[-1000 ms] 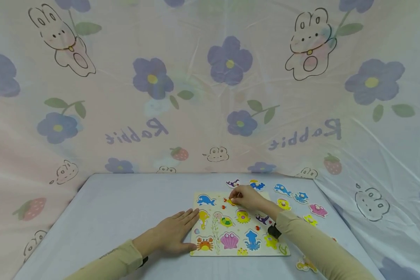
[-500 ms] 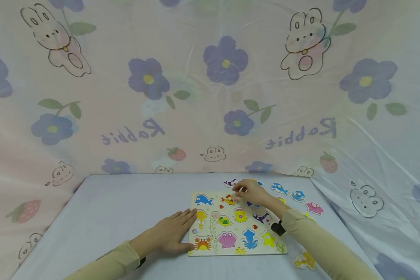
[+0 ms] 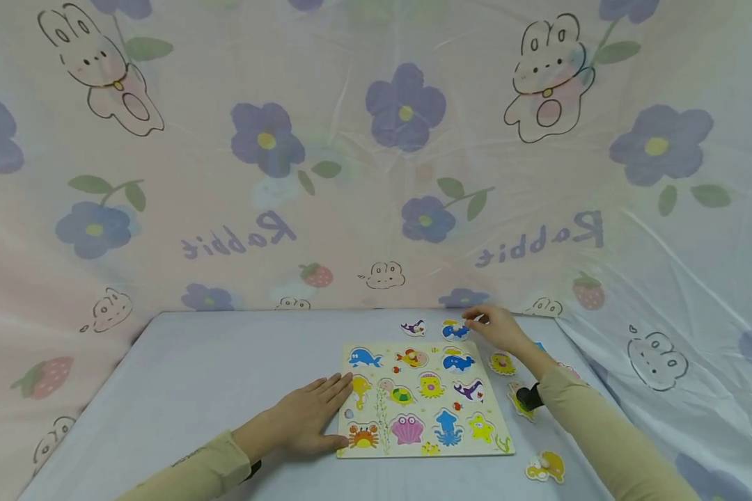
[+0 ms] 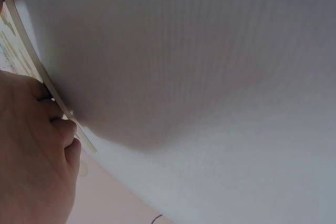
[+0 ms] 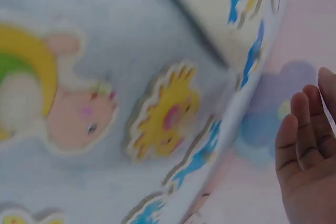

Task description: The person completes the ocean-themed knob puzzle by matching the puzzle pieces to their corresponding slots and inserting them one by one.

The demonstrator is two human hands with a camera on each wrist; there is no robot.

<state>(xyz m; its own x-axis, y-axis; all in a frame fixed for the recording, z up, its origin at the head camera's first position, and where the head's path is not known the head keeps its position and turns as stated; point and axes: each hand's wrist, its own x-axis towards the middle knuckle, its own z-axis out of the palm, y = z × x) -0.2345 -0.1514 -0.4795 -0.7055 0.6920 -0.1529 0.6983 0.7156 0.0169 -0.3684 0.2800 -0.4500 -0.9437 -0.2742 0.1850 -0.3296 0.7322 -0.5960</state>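
Observation:
A wooden sea-animal puzzle board [image 3: 401, 451] lies on the table, and my left hand [image 3: 310, 415] rests flat with its fingertips on its left edge. The left wrist view shows this hand [image 4: 34, 145] at the board's rim. Beyond the back right corner, my right hand [image 3: 498, 328] reaches beside a blue whale piece [image 3: 455, 331]; whether the fingertips touch it is unclear. The right wrist view has this hand [image 5: 312, 156] with loosely bent fingers and nothing visible in them. A red and yellow fish piece [image 3: 411, 358] sits in the board's top row.
A purple orca piece [image 3: 413, 328] lies behind the board. To the right are a yellow octopus piece [image 3: 502, 364], a turtle piece [image 3: 521, 403] partly behind the wrist, and a yellow piece [image 3: 546, 467] nearer the front. The forearm partly covers other pieces. A patterned curtain [image 3: 338, 209] hangs behind.
My right hand has let go of the fish piece on the board and moved right and back, to beside the blue whale piece. The left hand stays on the board's edge.

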